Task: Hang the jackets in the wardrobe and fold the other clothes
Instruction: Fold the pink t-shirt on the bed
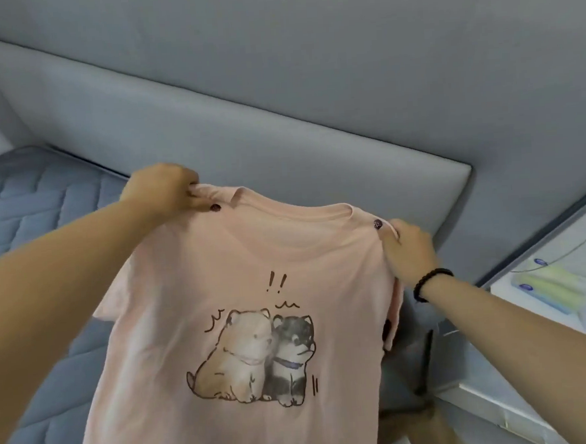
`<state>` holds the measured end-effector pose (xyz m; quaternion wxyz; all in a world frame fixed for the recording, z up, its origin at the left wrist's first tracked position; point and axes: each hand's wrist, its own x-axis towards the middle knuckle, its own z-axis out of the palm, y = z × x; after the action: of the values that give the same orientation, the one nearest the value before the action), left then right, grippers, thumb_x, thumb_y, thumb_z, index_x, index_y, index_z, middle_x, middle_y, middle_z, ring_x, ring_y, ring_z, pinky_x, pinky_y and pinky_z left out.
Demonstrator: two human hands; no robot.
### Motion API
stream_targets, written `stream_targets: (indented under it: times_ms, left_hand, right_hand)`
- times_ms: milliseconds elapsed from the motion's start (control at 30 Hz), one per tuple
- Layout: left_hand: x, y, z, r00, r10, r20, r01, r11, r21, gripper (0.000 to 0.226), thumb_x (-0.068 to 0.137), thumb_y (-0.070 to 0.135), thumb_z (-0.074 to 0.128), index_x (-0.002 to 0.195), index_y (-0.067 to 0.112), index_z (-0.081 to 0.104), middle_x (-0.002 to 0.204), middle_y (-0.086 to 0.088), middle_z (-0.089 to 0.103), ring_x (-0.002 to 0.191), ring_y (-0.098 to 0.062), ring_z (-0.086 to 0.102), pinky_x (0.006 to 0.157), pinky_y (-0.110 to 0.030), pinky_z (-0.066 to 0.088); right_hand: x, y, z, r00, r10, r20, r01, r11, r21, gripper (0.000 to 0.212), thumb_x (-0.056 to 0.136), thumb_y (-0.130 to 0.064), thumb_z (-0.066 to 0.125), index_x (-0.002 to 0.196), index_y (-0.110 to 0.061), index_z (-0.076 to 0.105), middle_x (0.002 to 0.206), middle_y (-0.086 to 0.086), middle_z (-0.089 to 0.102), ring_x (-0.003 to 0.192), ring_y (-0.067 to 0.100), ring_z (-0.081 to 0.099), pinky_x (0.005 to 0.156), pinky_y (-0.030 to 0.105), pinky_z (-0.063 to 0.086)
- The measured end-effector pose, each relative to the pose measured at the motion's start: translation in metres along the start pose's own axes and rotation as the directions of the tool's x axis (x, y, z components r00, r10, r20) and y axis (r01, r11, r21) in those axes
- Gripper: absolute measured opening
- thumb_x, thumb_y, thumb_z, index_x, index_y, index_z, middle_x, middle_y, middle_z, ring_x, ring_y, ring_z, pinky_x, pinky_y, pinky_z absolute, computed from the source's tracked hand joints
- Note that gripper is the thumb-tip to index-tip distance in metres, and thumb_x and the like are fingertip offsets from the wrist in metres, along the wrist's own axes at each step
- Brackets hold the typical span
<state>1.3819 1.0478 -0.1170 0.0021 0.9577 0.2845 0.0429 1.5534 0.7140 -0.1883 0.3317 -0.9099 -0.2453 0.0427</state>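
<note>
A pale pink T-shirt [240,280] with a print of two cartoon puppies hangs in the air in front of me, front side toward the camera. My left hand [166,191] pinches its left shoulder next to the collar. My right hand [410,249], with a black bead bracelet on the wrist, pinches the right shoulder. The shirt hangs spread between both hands over the bed, and its lower hem runs out of view at the bottom.
A blue quilted mattress [33,203] lies at the left, under the shirt. A grey padded headboard [244,122] runs behind it. At the right stands a white bedside surface [562,274] with small packets and a cable. Something brown [421,430] lies low beside the bed.
</note>
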Motion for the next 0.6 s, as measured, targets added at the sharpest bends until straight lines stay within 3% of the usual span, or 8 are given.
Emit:
stream_targets:
  times_ms: [67,100,167,200,300,400,500,600]
  left_hand:
    - [0.028,0.009,0.045,0.981,-0.045,-0.188,0.034,0.998,-0.058,0.039,0.083,0.047,0.069,0.103,0.014,0.062,0.111,-0.012,0.060,0.103,-0.034,0.056,0.077,-0.043,0.045]
    - [0.033,0.014,0.072,0.963,-0.072,-0.260,0.045,0.993,-0.109,0.041,0.087,0.036,0.067,0.118,0.011,0.058,0.122,-0.015,0.055,0.112,-0.036,0.053,0.084,-0.047,0.043]
    - [0.020,0.028,0.136,0.956,-0.094,-0.279,0.031,0.974,-0.223,0.052,0.090,0.019,0.061,0.137,0.005,0.044,0.142,-0.018,0.042,0.126,-0.038,0.043,0.099,-0.050,0.036]
    - [0.002,0.035,0.170,0.972,-0.086,-0.221,0.025,0.965,-0.262,0.056,0.092,0.017,0.058,0.142,0.003,0.037,0.149,-0.018,0.034,0.133,-0.037,0.037,0.106,-0.048,0.032]
    - [-0.081,0.051,0.258,1.000,-0.003,0.028,0.011,0.959,-0.284,0.065,0.098,0.023,0.048,0.153,0.007,0.018,0.161,-0.014,0.010,0.148,-0.030,0.011,0.120,-0.042,0.014]
    - [-0.180,0.055,0.309,0.977,0.115,0.177,-0.060,0.956,-0.286,0.064,0.100,0.040,0.026,0.155,0.012,0.010,0.162,-0.008,-0.001,0.150,-0.025,-0.003,0.121,-0.039,0.000]
    - [-0.268,0.044,0.329,0.939,0.195,0.283,-0.128,0.963,-0.239,0.066,0.099,0.045,0.021,0.154,0.010,0.017,0.162,-0.010,0.006,0.150,-0.025,-0.001,0.121,-0.043,0.004]
    - [-0.342,0.013,0.341,0.907,0.290,0.306,-0.239,0.951,-0.195,0.060,0.100,0.041,0.027,0.151,0.010,0.029,0.160,-0.015,0.021,0.149,-0.028,0.013,0.117,-0.049,0.013]
  right_hand:
    - [0.038,0.020,0.034,0.996,0.027,-0.090,-0.024,0.999,0.035,0.025,0.100,-0.019,0.040,0.084,-0.009,0.058,0.086,0.010,0.061,0.085,0.031,0.054,0.069,0.033,0.035]
    - [0.049,0.028,0.053,0.989,0.056,-0.140,-0.049,0.997,0.051,0.022,0.099,-0.013,0.040,0.099,-0.007,0.061,0.106,0.014,0.061,0.100,0.033,0.054,0.080,0.034,0.040]
    - [0.048,0.044,0.099,0.980,0.099,-0.173,-0.095,0.995,0.031,0.040,0.093,-0.005,0.041,0.132,-0.010,0.050,0.147,0.012,0.036,0.132,0.026,0.038,0.102,0.032,0.033]
    - [0.034,0.050,0.126,0.988,0.076,-0.135,-0.076,0.997,0.004,0.050,0.091,-0.003,0.041,0.139,-0.014,0.041,0.154,0.010,0.022,0.140,0.023,0.026,0.108,0.031,0.029]
    - [-0.047,0.061,0.205,0.992,-0.026,0.124,0.032,0.998,-0.045,0.063,0.094,-0.011,0.046,0.150,-0.022,0.020,0.160,0.003,0.002,0.147,0.019,0.005,0.117,0.030,0.017]
    - [-0.143,0.065,0.260,0.955,-0.070,0.288,0.104,0.989,-0.105,0.065,0.094,-0.020,0.044,0.152,-0.026,0.014,0.160,0.004,-0.004,0.148,0.023,-0.002,0.119,0.039,0.016]
    - [-0.228,0.057,0.290,0.931,-0.018,0.364,0.079,0.985,-0.154,0.064,0.095,-0.027,0.042,0.153,-0.024,0.014,0.160,0.006,-0.009,0.148,0.025,-0.008,0.119,0.047,0.012]
    - [-0.301,0.046,0.309,0.922,-0.042,0.385,0.122,0.975,-0.186,0.064,0.088,-0.029,0.047,0.150,-0.020,0.029,0.160,0.012,0.011,0.147,0.030,0.009,0.115,0.048,0.014]
